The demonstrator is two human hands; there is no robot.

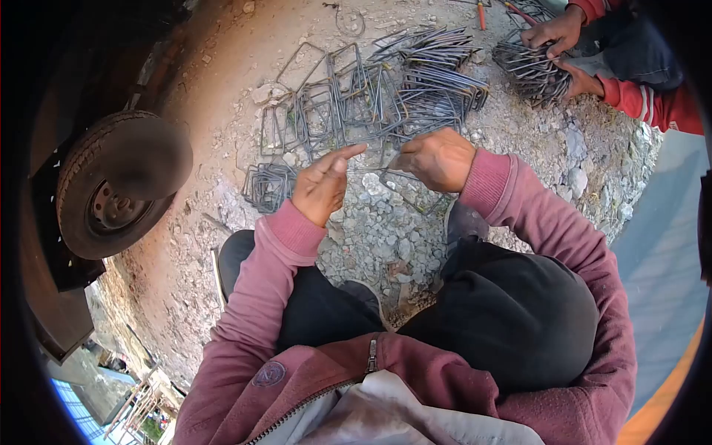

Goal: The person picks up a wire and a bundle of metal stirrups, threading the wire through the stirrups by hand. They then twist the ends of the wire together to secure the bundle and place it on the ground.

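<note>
My left hand (324, 185) is raised over the gravel with its index finger stretched out and the other fingers partly curled. I see nothing clearly held in it. Across from it, my right hand (443, 159) is closed, fingertips pinched toward the left. A thin bent steel stirrup (404, 199) appears to run from the right fingers down over the stones; its grip point is partly hidden. Just beyond both hands lies a loose spread of rectangular steel stirrups (334, 93). A smaller stack of stirrups (268, 187) rests on the ground left of my left hand.
At the upper right, another person's hands (556, 37) grip a bundle of stirrups (532, 70). Denser stirrup piles (445, 81) lie at top centre. A vehicle wheel (111, 193) stands on the left. Red-handled tools (481, 16) lie at the top edge. Rubble (378, 237) covers the ground between my legs.
</note>
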